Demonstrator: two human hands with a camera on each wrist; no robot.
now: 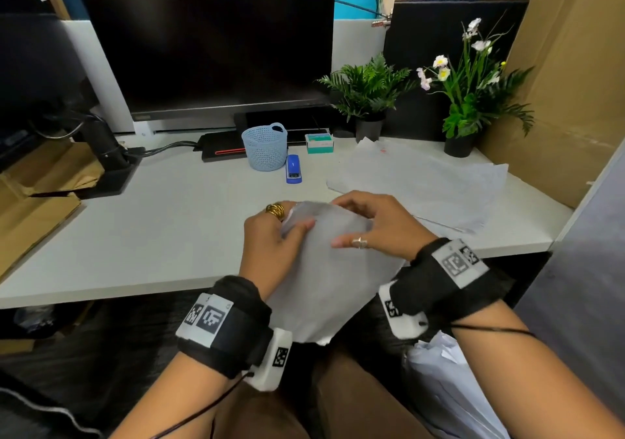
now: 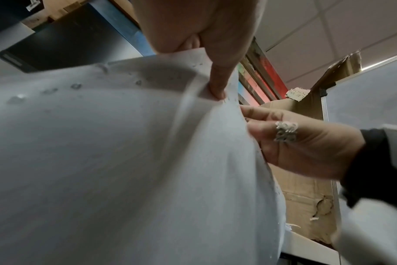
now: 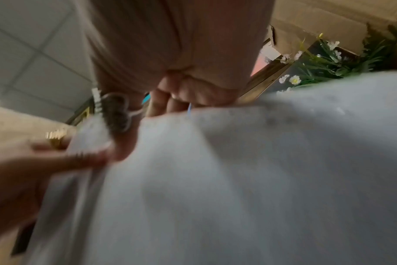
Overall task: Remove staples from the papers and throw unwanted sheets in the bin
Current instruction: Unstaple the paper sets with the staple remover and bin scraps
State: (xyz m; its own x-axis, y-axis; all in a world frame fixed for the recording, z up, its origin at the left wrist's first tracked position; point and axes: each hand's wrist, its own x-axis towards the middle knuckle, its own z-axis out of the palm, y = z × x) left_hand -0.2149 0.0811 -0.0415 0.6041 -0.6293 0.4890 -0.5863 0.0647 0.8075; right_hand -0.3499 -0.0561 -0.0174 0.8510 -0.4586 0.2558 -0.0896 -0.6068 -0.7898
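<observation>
Pale grey tabotop does not fit here, so plainly: pale grey tabletop (image 1: pixel 169 222) fills the middle of the head view, and just above its near edge both hands hold a bundle of white paper sheets (image 1: pixel 324 269) that hangs down past the edge toward the lap. Left hand (image 1: pixel 270 235) pinches the bundle's upper left corner, thumb on top; right hand (image 1: pixel 375 222) curls over the top edge with its fingers bent onto the paper, though the blurred wrist views do not show how firmly. Just right of the hands, a loose spread of white sheets (image 1: pixel 422 181) covers the tabletop out to its right side. Beyond the hands stand a blue stapler (image 1: pixel 293 169), a light-blue perforated plastic basket (image 1: pixel 264 147) and a small green-and-white box (image 1: pixel 319 143), close together and well apart from the held sheets. Behind them rises a large dark monitor (image 1: pixel 203 39); two potted plants, a green fern (image 1: pixel 368 93) and a white-flowered one (image 1: pixel 470 93), close the far right corner. Brown cardboard panels (image 1: pixel 558 66) wall the right side. Bare tabletop lies open to the left. Below the right wrist, crumpled white paper fills a bin (image 1: pixel 449 388).
</observation>
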